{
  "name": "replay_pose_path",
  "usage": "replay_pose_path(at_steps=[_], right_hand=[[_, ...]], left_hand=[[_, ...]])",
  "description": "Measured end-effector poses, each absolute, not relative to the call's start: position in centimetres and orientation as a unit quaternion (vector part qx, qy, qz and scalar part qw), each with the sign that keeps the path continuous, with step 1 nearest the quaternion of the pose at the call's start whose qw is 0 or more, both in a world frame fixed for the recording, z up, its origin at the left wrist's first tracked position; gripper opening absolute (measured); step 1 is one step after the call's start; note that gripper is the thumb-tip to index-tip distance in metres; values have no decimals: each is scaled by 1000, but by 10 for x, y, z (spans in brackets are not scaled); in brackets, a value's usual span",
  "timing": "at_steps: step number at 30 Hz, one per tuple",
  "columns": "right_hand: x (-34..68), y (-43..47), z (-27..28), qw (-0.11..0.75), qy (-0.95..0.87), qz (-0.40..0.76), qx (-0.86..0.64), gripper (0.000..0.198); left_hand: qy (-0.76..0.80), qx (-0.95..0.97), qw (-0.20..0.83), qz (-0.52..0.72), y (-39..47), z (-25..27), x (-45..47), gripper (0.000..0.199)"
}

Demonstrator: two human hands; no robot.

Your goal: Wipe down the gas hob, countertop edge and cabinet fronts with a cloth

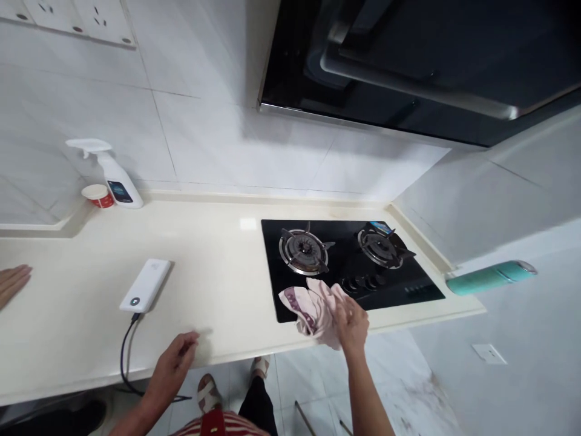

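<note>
My right hand is closed on a crumpled pink cloth with a darker purple band. The cloth lies over the front left corner of the black gas stove and hangs across the counter's front edge. My left hand is by the front edge of the cream countertop, its fingers loosely bent and a gap at the thumb. Nothing shows in it. Left of it a white power bank lies flat, with a dark cable running down off the edge.
A white spray bottle and a red and white tub stand in the back left corner. Another person's hand rests on the counter at far left. A dark range hood overhangs the stove. A green cylinder is at right.
</note>
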State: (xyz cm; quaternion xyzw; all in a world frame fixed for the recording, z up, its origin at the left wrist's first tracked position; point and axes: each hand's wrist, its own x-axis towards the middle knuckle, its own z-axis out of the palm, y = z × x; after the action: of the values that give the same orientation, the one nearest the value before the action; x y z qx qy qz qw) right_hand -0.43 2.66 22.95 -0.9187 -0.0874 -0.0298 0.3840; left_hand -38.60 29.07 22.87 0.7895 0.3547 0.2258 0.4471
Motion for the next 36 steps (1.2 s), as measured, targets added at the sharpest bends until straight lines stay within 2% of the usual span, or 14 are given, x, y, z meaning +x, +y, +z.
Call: replay_pose_path(at_steps=[4, 7, 13, 18, 21, 26, 32, 36], right_hand=[[-26, 51, 207, 143, -184, -49, -971, 67], [-22, 66, 196, 63, -201, -96, -973, 75], [-28, 83, 190, 100, -210, -124, -965, 76], [-97, 123, 187, 127, -319, -98, -934, 76], [-130, 155, 187, 116, -411, -84, -900, 69], [-126, 203, 193, 90, -549, -51, -829, 64], [-74, 279, 186, 41, -509, -105, -854, 62], [-77, 328, 186, 54, -477, -90, -873, 66]], left_hand=[[351, 814, 386, 254, 306, 222, -381, 26], [336, 845, 310, 277, 315, 214, -373, 26], [322, 883, 180, 290, 313, 198, -368, 24], [294, 893, 164, 300, 308, 193, -370, 25], [293, 889, 152, 317, 308, 195, -371, 26], [277, 899, 132, 313, 304, 201, -382, 26], [259, 905, 128, 312, 294, 199, -396, 34], [246, 909, 129, 311, 288, 192, -400, 44]])
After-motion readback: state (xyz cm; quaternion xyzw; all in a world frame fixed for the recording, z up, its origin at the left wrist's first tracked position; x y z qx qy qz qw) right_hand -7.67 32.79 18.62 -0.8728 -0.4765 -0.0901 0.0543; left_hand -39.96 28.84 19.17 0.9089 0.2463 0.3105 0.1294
